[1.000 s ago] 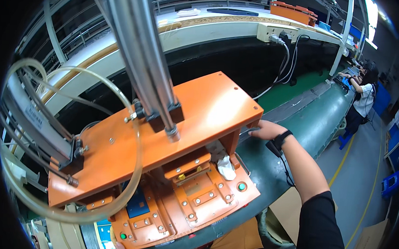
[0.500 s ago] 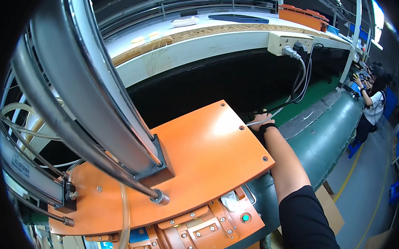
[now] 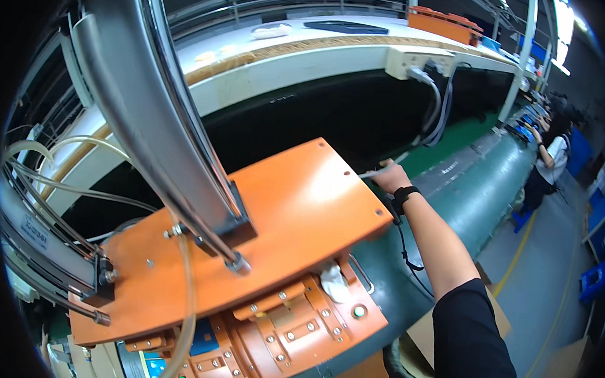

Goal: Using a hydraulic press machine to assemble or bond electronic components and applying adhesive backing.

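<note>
1. The right hand (image 3: pixel 390 178) is at the middle of the frame, just right of the far corner of the orange top plate (image 3: pixel 283 222). Its fingers curl together, closed on a pale power cable (image 3: pixel 369 174); the exact finger contact is blurred.
2. That cable shows on both sides of the fist: a short length points left toward the plate, and the rest runs up toward the off-white power strip (image 3: pixel 397 62) in the upper middle, where a pale plug is seated.
3. A black wristband (image 3: pixel 403 196) circles the right wrist, and a thin black cord (image 3: pixel 404 252) hangs below it.
4. The left hand is outside the frame, so its grip cannot be told.
5. The top plate belongs to a press fixture that fills the lower left and centre. A large metal cylinder (image 3: pixel 140 88) rises from it toward the upper left, a smaller cylinder (image 3: pixel 43 237) stands at far left, and a clear air tube (image 3: pixel 189 292) loops down in front.
6. Under the plate's front edge, in the lower middle, sits the orange base (image 3: pixel 294 353) with a green button (image 3: pixel 359 312); a crumpled white cloth (image 3: pixel 335 285) lies behind the button.
7. Toward the right edge, a co-worker (image 3: pixel 554 155) is beside the green bench surface (image 3: pixel 481 181).
</note>
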Demonstrator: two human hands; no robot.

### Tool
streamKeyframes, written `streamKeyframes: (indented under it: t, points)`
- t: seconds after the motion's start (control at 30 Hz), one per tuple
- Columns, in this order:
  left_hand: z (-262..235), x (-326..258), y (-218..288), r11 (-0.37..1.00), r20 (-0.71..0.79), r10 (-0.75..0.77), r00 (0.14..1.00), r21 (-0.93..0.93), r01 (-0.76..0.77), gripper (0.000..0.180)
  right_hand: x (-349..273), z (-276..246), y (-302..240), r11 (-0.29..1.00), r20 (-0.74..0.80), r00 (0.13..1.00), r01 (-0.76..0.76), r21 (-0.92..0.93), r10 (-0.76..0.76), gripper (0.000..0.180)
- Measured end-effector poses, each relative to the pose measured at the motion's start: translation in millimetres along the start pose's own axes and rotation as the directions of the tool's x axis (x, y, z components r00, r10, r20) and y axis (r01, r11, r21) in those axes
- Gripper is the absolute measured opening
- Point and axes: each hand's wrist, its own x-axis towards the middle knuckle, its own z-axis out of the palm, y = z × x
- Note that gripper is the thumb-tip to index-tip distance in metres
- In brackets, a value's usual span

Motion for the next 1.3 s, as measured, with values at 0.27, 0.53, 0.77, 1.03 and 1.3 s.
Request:
streamKeyframes:
  t: [0.27,0.53,0.77,1.03,1.3]
  points:
    - [60.9,-8.5,25.8,0.991,0.014,0.13,0.991,-0.025,-0.13,0.067,-171.3,-79.7,30.9,-0.031,0.453,0.886,-0.452,0.891,0.1,0.041]
    - [81.6,-19.4,45.1,0.976,0.029,0.215,0.976,-0.036,-0.214,0.056,-376.8,-68.3,32.5,-0.183,0.259,0.818,-0.399,0.899,-0.514,0.063]
    - [80.1,-71.1,73.5,0.537,0.269,0.692,0.669,0.427,-0.728,0.056,-441.5,-20.3,-48.1,0.278,0.516,0.254,-0.61,0.742,-0.818,0.086]
    - [108.3,-98.1,141.6,0.389,0.976,0.172,0.131,0.055,-0.92,0.094,-478.4,69.4,-95.4,0.275,0.53,0.027,-0.831,0.483,-0.848,0.092]
    - [114.0,-69.9,149.2,0.562,0.968,0.086,0.235,0.147,-0.814,0.083,-466.0,92.3,-119.0,0.302,0.481,-0.066,-0.85,0.432,-0.874,0.094]
